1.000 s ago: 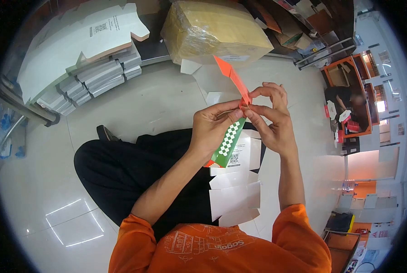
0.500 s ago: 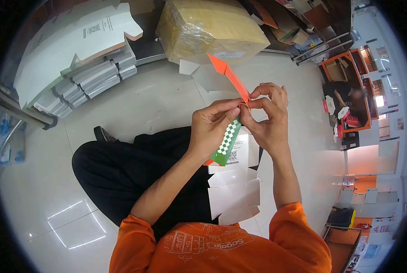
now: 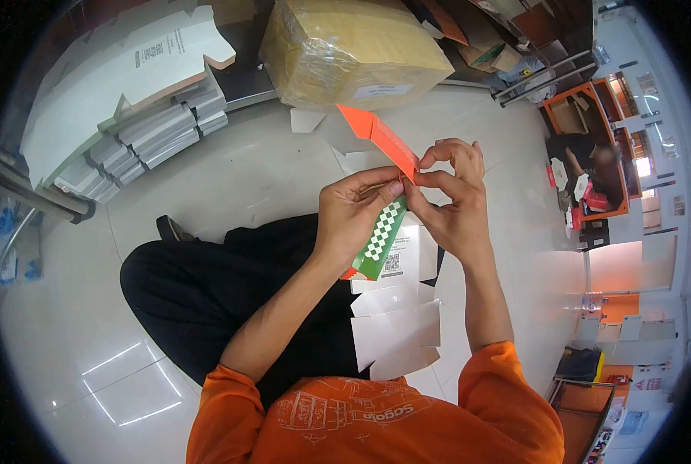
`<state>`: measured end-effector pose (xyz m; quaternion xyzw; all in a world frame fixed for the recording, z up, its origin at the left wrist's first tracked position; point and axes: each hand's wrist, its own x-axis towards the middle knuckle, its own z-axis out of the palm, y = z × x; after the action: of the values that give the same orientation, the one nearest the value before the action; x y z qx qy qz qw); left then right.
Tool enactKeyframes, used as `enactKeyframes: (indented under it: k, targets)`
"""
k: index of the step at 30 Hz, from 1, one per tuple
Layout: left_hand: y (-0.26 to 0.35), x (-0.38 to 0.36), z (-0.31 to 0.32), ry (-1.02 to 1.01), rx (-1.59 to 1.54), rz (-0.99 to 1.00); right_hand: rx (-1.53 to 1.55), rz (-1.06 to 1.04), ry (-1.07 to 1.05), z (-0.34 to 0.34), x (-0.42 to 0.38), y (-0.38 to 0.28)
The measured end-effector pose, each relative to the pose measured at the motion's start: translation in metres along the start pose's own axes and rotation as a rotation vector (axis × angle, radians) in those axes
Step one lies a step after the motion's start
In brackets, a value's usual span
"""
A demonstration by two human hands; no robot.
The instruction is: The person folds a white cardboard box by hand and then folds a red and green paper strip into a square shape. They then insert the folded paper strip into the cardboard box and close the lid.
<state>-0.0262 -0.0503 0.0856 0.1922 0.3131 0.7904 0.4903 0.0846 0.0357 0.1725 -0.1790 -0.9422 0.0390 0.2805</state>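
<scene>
An orange and green cardboard piece is held up between both hands, its orange flap pointing up and left and its green part with white diamonds hanging down. Fingers and thumb of my left hand pinch it near the middle fold. From the right, my right hand pinches the same fold, its fingertips close to the left ones. Below, over the lap, lies a white unfolded cardboard sheet with a printed code. The exact fold under the fingertips is hidden.
Stacked white cardboard blanks stand at the upper left. A large plastic-wrapped box sits at the top. A loose white piece lies on the floor beside it. Another person is in the background at right, by an orange shelf.
The orange flap has tilted further left and lower, showing more of its face. Both hands keep their pinch, having shifted very slightly left.
</scene>
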Motion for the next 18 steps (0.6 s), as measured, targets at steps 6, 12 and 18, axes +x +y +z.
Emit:
enactKeyframes:
  k: [6,12,18]
  targets:
    - [-0.0017,-0.0015,0.0019,-0.013,0.01,0.015,0.011,0.023,0.014,0.002,-0.0007,-0.0012]
    - [0.0022,-0.0033,0.0047,-0.031,0.082,0.111,-0.047,0.021,0.081,0.0066,-0.0004,-0.0033]
    - [-0.0004,-0.0054,0.0069,-0.061,0.129,0.188,-0.073,0.017,0.099,0.008,-0.001,-0.0052]
